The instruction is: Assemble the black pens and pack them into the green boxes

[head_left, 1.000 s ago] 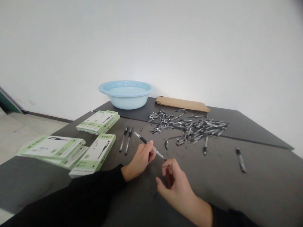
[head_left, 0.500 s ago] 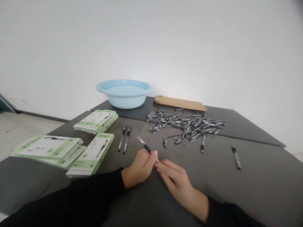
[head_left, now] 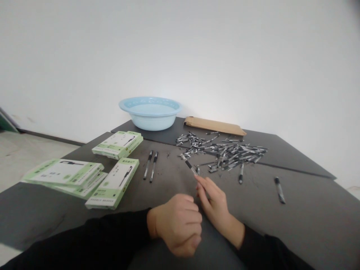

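A clear-barrelled pen (head_left: pixel 188 164) with a black grip points up and to the left from my right hand (head_left: pixel 214 198), whose thumb and fingers pinch its lower end. Close beside it, my left hand (head_left: pixel 180 224) is curled into a fist with its back toward me, apart from the pen. Whatever the fist holds, if anything, is hidden. Two capped pens (head_left: pixel 151 166) lie side by side on the dark table, beyond my left hand. Past the right hand spreads a heap of loose pens and pen parts (head_left: pixel 230 154).
Several green and white pen boxes (head_left: pixel 114 183) lie at the left. A light blue basin (head_left: pixel 153 120) stands at the back, with a flat brown paper packet (head_left: pixel 215 125) beside it. A single pen part (head_left: pixel 279 190) lies at the right of the table (head_left: pixel 309 210).
My hands have come apart. The left has let go of the pen, turned over into a fist and moved nearer me. The right keeps hold of the pen, now slightly farther forward.
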### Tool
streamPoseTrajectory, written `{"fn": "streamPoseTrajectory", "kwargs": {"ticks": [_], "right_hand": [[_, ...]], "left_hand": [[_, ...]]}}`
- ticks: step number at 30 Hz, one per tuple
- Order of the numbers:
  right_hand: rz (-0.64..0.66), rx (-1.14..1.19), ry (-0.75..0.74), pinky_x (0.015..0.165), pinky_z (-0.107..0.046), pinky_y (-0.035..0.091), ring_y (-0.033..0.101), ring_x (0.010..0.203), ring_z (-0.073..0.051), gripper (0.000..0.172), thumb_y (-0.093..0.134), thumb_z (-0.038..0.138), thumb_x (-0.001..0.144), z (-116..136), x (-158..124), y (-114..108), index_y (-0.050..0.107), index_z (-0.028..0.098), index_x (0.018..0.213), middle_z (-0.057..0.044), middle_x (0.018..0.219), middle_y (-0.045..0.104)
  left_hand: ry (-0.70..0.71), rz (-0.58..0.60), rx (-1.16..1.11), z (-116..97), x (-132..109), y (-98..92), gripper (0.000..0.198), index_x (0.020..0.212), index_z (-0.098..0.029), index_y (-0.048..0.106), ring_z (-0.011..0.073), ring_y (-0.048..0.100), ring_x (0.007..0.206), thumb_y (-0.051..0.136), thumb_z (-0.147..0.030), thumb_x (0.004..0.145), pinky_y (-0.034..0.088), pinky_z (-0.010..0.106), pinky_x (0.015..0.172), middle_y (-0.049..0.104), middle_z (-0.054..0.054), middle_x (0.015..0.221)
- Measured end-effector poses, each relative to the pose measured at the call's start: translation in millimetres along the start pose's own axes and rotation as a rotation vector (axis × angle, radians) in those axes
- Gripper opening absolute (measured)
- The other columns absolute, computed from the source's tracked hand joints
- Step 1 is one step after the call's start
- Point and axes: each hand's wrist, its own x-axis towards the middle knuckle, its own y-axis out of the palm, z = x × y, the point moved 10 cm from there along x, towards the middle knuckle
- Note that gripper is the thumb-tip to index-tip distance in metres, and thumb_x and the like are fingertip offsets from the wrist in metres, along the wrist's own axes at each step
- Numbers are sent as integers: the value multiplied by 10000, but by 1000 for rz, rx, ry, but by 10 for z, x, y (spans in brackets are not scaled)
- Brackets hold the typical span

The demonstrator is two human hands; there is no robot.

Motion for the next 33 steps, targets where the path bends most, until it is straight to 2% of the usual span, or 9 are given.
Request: {"fn": "streamPoseTrajectory", "kwargs": {"ticks": [3, 7, 9, 12, 19, 26, 33], "right_hand": [[26, 4, 3, 732, -239, 566, 676, 785, -142, 270, 465, 173, 952, -65, 126, 220, 657, 195, 1141, -50, 875, 707], [41, 10, -3, 717, -239, 559, 683, 749, -141, 236, 479, 212, 939, -110, 310, 571, 681, 195, 1061, -54, 881, 727], [73, 1, -48, 688, -239, 551, 666, 705, -140, 252, 469, 211, 940, -97, 390, 747, 683, 194, 1073, -48, 829, 712], [125, -12, -109, 715, -258, 549, 663, 745, -155, 278, 452, 208, 948, -88, 479, 944, 673, 184, 1116, -66, 855, 701], [387, -149, -38, 800, -307, 541, 666, 878, -201, 319, 417, 200, 970, -171, 567, 1365, 650, 143, 1180, -105, 968, 689], [513, -175, 10, 848, -302, 511, 636, 942, -195, 323, 424, 238, 991, -107, 598, 1520, 638, 164, 1221, -98, 1022, 652], [566, -188, -6, 857, -322, 496, 607, 941, -207, 372, 452, 295, 993, -87, 586, 1538, 599, 150, 1303, -94, 991, 633]], "left_hand": [[49, 32, -34, -114, -32, 143, 297, 531, -216, 345, 125, 271, 442, 401, -250, 821, 229, 329, 472, 359, -25, 488], [-34, 85, -29, 4, -67, 229, 272, 536, -222, 306, 124, 308, 440, 409, -197, 787, 264, 321, 481, 363, -23, 481], [-68, 88, -43, 66, -65, 212, 270, 546, -227, 270, 122, 325, 438, 393, -176, 780, 280, 318, 488, 368, -22, 478], [-87, 34, -83, 106, -47, 137, 256, 563, -234, 249, 122, 325, 433, 377, -168, 775, 287, 312, 479, 381, -22, 474], [-123, -8, -115, 150, -39, 99, 250, 585, -238, 233, 124, 316, 424, 377, -157, 772, 288, 310, 467, 384, -28, 464], [-191, 70, -92, 213, -107, 203, 245, 578, -242, 273, 131, 338, 429, 382, -153, 778, 302, 311, 474, 376, -27, 461], [-155, 77, -12, 169, -92, 218, 267, 556, -232, 304, 127, 360, 444, 399, -155, 793, 288, 308, 477, 379, -23, 472]]}}
